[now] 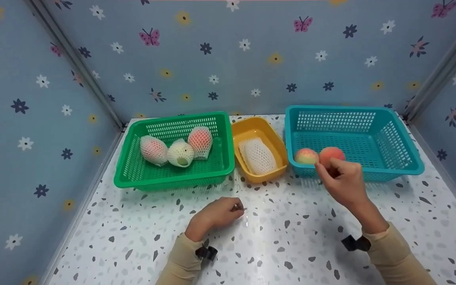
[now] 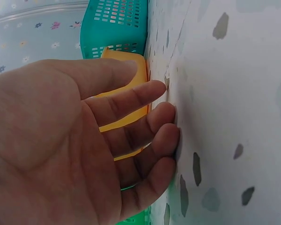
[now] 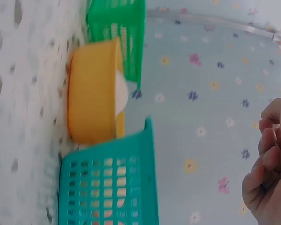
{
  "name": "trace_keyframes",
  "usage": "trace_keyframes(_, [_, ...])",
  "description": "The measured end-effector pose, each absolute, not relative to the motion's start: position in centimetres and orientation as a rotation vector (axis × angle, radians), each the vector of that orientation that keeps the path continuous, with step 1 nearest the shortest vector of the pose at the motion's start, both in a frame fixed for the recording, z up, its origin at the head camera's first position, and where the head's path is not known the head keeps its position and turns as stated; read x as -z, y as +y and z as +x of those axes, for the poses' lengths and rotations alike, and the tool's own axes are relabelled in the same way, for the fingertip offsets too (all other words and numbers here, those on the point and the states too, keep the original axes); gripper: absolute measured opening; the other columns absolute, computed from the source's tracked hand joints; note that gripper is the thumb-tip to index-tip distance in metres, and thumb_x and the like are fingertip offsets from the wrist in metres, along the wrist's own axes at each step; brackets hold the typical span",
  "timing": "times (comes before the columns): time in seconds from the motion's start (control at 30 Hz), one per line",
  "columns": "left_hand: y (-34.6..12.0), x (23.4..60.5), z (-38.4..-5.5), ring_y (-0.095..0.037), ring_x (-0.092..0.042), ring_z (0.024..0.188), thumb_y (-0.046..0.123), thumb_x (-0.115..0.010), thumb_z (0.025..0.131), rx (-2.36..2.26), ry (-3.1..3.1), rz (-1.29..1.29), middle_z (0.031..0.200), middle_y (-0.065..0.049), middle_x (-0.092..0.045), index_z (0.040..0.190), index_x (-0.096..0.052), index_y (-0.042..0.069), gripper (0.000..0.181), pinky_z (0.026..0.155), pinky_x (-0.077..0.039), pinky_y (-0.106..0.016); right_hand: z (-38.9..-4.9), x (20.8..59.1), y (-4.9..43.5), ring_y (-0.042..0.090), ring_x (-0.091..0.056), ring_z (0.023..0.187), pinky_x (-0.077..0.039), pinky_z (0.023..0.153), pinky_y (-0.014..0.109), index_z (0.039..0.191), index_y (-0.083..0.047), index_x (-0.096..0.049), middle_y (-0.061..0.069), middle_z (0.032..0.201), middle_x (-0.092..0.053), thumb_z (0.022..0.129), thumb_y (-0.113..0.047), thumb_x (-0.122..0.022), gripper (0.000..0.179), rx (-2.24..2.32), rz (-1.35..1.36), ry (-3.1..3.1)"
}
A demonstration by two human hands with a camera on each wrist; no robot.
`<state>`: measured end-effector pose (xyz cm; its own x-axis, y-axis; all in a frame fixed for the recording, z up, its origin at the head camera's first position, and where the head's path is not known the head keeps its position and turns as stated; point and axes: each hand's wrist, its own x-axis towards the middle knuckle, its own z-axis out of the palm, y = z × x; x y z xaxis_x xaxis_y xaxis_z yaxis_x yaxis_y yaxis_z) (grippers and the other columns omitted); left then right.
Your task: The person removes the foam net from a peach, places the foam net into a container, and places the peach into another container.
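My right hand [image 1: 342,180] is raised over the near rim of the teal basket [image 1: 394,171], its fingers curled. Nothing shows in its grasp in the right wrist view. Just beyond it are two peaches, a yellow-pink peach [image 1: 306,155] and a redder peach [image 1: 331,154], the latter partly hidden by the hand. My left hand [image 1: 218,211] is low at the tabletop in front of the yellow container [image 1: 273,138], fingers loosely bent and holding nothing. Inside that container lie white foam fruit nets [image 1: 259,156].
On the left, a green basket [image 1: 172,182] holds two pink fruits in foam nets, a left netted fruit [image 1: 153,150] and a right netted fruit [image 1: 201,140], with a pale netted fruit [image 1: 180,153] between them. A flowered wall [image 1: 236,71] rises behind the containers.
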<state>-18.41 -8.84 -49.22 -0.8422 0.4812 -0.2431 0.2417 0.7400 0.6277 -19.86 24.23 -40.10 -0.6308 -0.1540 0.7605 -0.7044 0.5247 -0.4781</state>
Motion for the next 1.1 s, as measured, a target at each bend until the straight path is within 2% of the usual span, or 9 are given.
trace_keyframes(0.13, [-8.7,49.3,-18.3,-0.014,-0.059,0.091,0.028,-0.057,0.098,-0.839,2.548,0.546,0.099,0.005,-0.064,0.103,-0.067,0.017,0.016,0.085,-0.048,-0.038,-16.7,37.6,22.0,0.006,-0.04,0.046,-0.033,0.044,0.018,0.066,-0.004,-0.058,-0.002,0.053,-0.047,0.077,0.016,-0.07,0.025,-1.159,0.716,-2.121])
trace_keyframes(0.3, [-8.8,49.3,-18.3,-0.015,-0.06,0.092,0.028,-0.057,0.098,-0.837,2.558,0.562,0.098,0.004,-0.065,0.103,-0.067,0.016,0.016,0.085,-0.048,-0.038,-14.7,37.4,20.6,0.008,-0.042,0.048,-0.035,0.044,0.018,0.076,-0.002,-0.062,-0.002,0.059,-0.051,0.076,0.018,-0.067,0.021,-1.227,0.758,-2.18])
trace_keyframes(0.57, [-8.7,49.4,-18.4,-0.014,-0.06,0.094,0.028,-0.057,0.098,-0.83,2.563,0.567,0.1,0.004,-0.065,0.104,-0.067,0.016,0.017,0.086,-0.048,-0.037,-15.1,40.8,20.1,0.006,-0.043,0.052,-0.038,0.046,0.017,0.084,-0.011,-0.064,-0.005,0.074,-0.056,0.073,0.019,-0.067,0.032,-1.206,0.851,-2.19])
trace_keyframes(0.67, [-8.7,49.4,-18.5,-0.015,-0.06,0.093,0.027,-0.058,0.098,-0.838,2.558,0.572,0.101,0.003,-0.066,0.104,-0.067,0.015,0.016,0.085,-0.048,-0.038,-14.9,41.5,19.5,0.007,-0.045,0.053,-0.039,0.046,0.018,0.083,-0.013,-0.063,-0.006,0.075,-0.056,0.072,0.018,-0.069,0.033,-1.226,0.853,-2.222])
trace_keyframes(0.8, [-8.6,49.0,-18.4,-0.014,-0.059,0.09,0.026,-0.057,0.098,-0.826,2.554,0.571,0.098,0.003,-0.065,0.106,-0.067,0.015,0.017,0.083,-0.048,-0.037,-13.9,40.7,18.4,0.01,-0.046,0.053,-0.041,0.045,0.023,0.082,-0.009,-0.063,-0.004,0.072,-0.056,0.071,0.018,-0.072,0.031,-1.288,0.86,-2.26])
trace_keyframes(0.97, [-7.6,46.9,-17.9,-0.01,-0.057,0.084,0.027,-0.055,0.1,-0.883,2.5,0.717,0.094,0.007,-0.063,0.11,-0.067,0.014,0.02,0.076,-0.048,-0.031,-12.8,39.4,17.9,0.008,-0.048,0.053,-0.043,0.045,0.025,0.081,-0.008,-0.063,-0.004,0.068,-0.056,0.071,0.017,-0.073,0.029,-1.377,0.883,-2.273])
trace_keyframes(1.1, [-7.9,43.5,-17.2,-0.008,-0.058,0.086,0.028,-0.055,0.1,-0.884,2.549,0.811,0.097,0.008,-0.064,0.111,-0.067,0.014,0.022,0.077,-0.049,-0.03,-12.6,39.1,18.3,0.008,-0.049,0.054,-0.044,0.047,0.024,0.08,-0.009,-0.062,-0.005,0.069,-0.058,0.074,0.014,-0.073,0.026,-1.412,0.908,-2.31])
